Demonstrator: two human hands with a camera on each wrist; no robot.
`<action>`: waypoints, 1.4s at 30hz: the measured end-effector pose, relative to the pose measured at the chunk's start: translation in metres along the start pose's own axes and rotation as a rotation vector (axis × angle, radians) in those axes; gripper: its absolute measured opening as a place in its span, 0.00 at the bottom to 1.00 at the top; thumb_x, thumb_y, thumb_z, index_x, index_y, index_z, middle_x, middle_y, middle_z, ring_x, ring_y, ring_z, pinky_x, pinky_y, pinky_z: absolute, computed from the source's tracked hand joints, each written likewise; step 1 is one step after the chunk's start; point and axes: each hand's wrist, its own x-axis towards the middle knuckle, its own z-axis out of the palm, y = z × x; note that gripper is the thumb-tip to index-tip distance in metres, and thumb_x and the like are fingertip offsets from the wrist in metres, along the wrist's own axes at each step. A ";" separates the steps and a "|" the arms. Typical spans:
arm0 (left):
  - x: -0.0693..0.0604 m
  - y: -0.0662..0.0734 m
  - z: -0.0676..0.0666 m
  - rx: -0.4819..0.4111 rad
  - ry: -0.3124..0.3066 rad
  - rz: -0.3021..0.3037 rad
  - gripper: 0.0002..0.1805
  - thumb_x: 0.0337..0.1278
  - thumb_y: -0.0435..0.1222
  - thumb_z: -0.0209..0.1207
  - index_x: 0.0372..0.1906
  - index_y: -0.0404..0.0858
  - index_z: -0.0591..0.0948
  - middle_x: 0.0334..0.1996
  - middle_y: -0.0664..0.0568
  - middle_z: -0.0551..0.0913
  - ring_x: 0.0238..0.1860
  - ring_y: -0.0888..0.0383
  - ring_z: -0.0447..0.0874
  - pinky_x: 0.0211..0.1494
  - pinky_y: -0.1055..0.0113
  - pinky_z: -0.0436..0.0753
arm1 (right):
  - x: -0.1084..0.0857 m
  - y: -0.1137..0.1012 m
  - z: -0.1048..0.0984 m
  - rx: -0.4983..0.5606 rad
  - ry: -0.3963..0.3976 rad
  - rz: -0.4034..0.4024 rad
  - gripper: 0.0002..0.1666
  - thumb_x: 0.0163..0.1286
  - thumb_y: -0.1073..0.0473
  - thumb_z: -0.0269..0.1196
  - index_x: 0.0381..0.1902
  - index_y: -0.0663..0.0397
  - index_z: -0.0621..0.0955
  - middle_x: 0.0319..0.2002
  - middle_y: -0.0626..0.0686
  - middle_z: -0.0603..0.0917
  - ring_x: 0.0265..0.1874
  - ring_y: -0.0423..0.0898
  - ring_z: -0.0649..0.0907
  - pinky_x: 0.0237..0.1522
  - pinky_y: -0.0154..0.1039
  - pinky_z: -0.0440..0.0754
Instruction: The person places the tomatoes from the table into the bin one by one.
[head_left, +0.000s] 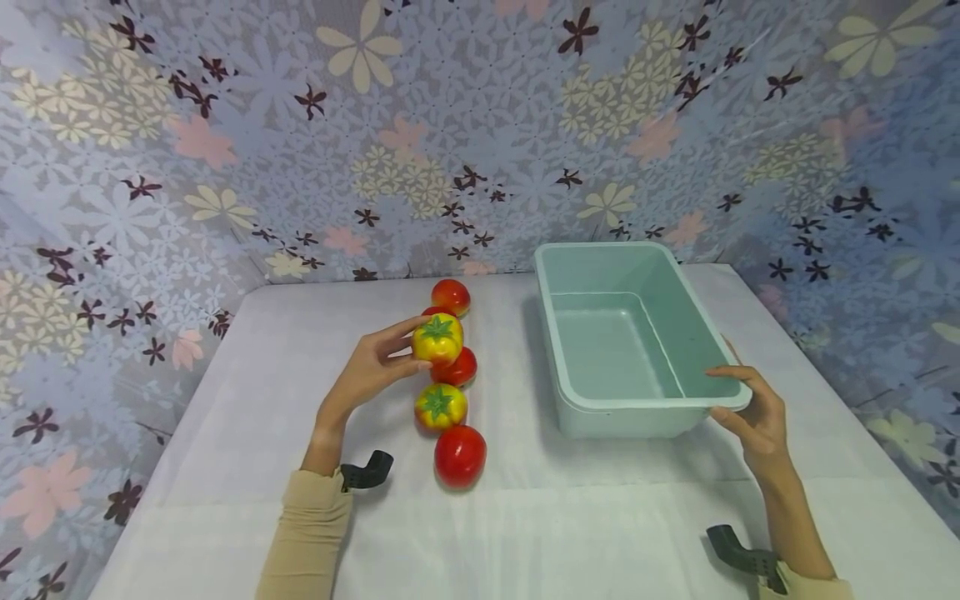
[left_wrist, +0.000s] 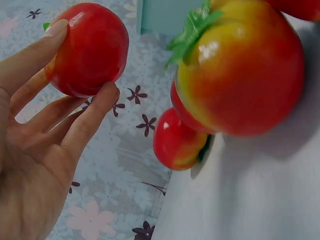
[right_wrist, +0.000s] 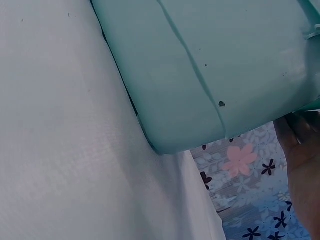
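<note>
My left hand [head_left: 366, 367] pinches a red-and-yellow artificial tomato [head_left: 437, 340] with a green leafy top, between thumb and fingers. In the left wrist view this tomato [left_wrist: 97, 50] shows its red side, held up off the table. Below and around it, several similar tomatoes lie in a rough line, among them a yellow-topped tomato [head_left: 441, 408] and a red tomato [head_left: 460, 457] nearest to me. My right hand [head_left: 761, 412] grips the near right corner of a pale green plastic tub [head_left: 615, 406], thumb outside and fingers over the rim. The tub's inside shows no contents.
A white cloth covers the table [head_left: 525, 533]. Patterned floral fabric [head_left: 480, 125] rises behind the table and at both sides. Dark curved mounts, one a wrist mount [head_left: 367, 471], stick out from both wrists.
</note>
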 end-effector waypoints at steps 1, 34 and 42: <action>0.001 0.001 0.001 -0.002 0.002 0.004 0.34 0.56 0.35 0.67 0.69 0.45 0.71 0.70 0.48 0.69 0.65 0.41 0.73 0.58 0.57 0.81 | 0.000 0.000 0.000 -0.002 0.000 0.000 0.24 0.49 0.86 0.52 0.49 0.87 0.72 0.52 0.58 0.81 0.57 0.50 0.76 0.52 0.30 0.78; 0.041 0.037 0.065 -0.165 0.000 0.173 0.31 0.55 0.28 0.66 0.66 0.40 0.74 0.64 0.46 0.76 0.61 0.47 0.78 0.58 0.61 0.81 | -0.002 -0.005 0.003 -0.051 0.011 0.025 0.24 0.50 0.84 0.53 0.49 0.85 0.72 0.52 0.56 0.82 0.61 0.52 0.73 0.55 0.31 0.74; 0.046 0.048 0.081 -0.215 0.049 0.225 0.31 0.56 0.27 0.65 0.67 0.40 0.73 0.65 0.47 0.75 0.63 0.48 0.77 0.59 0.54 0.81 | -0.003 -0.006 0.002 -0.034 0.009 0.036 0.24 0.50 0.85 0.52 0.49 0.87 0.71 0.54 0.61 0.79 0.67 0.53 0.68 0.55 0.31 0.75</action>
